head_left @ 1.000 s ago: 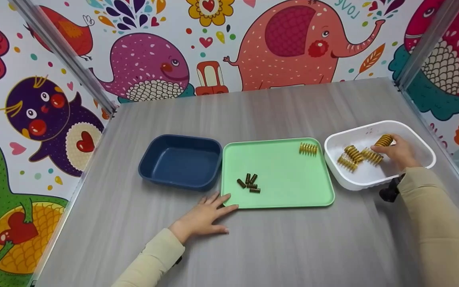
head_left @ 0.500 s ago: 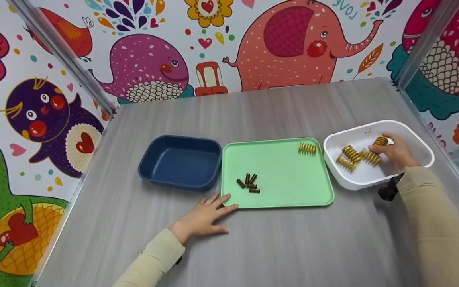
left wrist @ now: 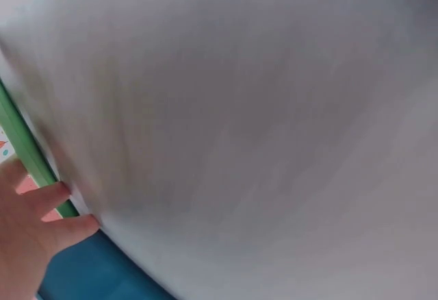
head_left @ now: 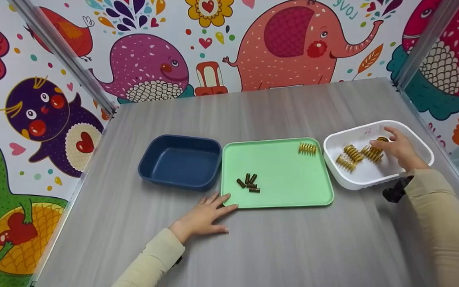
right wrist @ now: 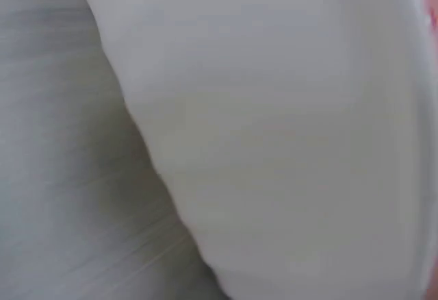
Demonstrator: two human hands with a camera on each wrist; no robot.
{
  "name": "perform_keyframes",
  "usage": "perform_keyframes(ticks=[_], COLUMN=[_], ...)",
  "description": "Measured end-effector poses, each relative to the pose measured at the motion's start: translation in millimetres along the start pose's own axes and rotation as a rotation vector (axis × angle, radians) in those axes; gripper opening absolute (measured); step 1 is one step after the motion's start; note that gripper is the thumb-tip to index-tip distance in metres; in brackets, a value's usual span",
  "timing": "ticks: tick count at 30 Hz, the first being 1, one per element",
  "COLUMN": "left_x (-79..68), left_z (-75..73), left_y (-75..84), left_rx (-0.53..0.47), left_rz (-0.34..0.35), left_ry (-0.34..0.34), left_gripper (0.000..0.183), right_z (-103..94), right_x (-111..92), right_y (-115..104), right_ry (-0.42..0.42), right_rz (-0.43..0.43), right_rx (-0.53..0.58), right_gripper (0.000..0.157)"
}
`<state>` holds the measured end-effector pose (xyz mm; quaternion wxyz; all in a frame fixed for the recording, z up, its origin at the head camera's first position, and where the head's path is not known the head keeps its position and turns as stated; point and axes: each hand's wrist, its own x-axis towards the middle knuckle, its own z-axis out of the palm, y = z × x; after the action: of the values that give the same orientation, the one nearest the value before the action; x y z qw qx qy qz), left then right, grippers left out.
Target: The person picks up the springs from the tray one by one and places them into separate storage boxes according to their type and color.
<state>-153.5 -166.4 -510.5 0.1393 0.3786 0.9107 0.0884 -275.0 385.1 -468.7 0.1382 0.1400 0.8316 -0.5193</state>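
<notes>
In the head view my right hand [head_left: 403,149] is over the white basin [head_left: 357,184], fingers apart and thumb at the edge of a gold coil spring [head_left: 381,139], which the hand partly covers. Several more gold springs [head_left: 352,153] lie in the basin beside it. My left hand [head_left: 201,217] is spread with straight fingers, fingertips at the near left corner of the green tray [head_left: 289,171]. One gold spring [head_left: 307,149] lies at that tray's far right, and several small dark springs [head_left: 248,183] cluster on its left part.
A navy blue basin [head_left: 179,185] stands left of the tray, close to its edge. The white basin stands close to the tray's right edge. Printed wall panels [head_left: 213,48] and metal posts [head_left: 428,44] bound the grey table [head_left: 277,247] at the back and sides.
My right hand held a gold spring over the others in the white basin. Its fingers have since spread off the spring, and the hand has shifted slightly right. The left hand stays put.
</notes>
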Motion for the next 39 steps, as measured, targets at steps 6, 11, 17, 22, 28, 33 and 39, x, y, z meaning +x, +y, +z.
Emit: perform_keyframes(ticks=[6,11,17,22,28,33,39], left_x=[0.1,0.5,0.5,0.8,1.1,0.1,0.0], left_z=[0.0,-1.6,-0.2,0.3,-0.8,-2.0,-1.1], left_y=[1.4,2.7,2.2,2.2,2.1,2.5,2.3], left_rx=[-0.01,-0.016,-0.011,-0.01,-0.009,-0.022,-0.021], left_rz=[-0.006,-0.014,-0.013,-0.006,-0.01,-0.01,-0.006], left_ry=[0.0,-0.005,0.003,0.013,0.0,-0.004,-0.001], left_gripper=[0.067,0.068,0.068,0.069,0.068,0.067,0.067], right_z=[9.5,28.3,59.6,88.1,127.9,155.4,170.8], right_x=[-14.6,-25.8,-34.6,-41.3,-46.1,-43.0,-34.9], right_y=[-19.4,-39.2,-63.3,-77.2,-80.3,-77.0,-68.7], right_ry=[0.067,0.126,0.18,0.159,0.104,0.034,-0.024], right_rz=[-0.094,-0.197,-0.326,-0.38,-0.454,-0.449,-0.378], right_rx=[-0.018,-0.023,0.005,0.079,0.204,0.228,0.117], right_gripper=[0.093,0.083,0.077,0.075,0.076,0.077,0.072])
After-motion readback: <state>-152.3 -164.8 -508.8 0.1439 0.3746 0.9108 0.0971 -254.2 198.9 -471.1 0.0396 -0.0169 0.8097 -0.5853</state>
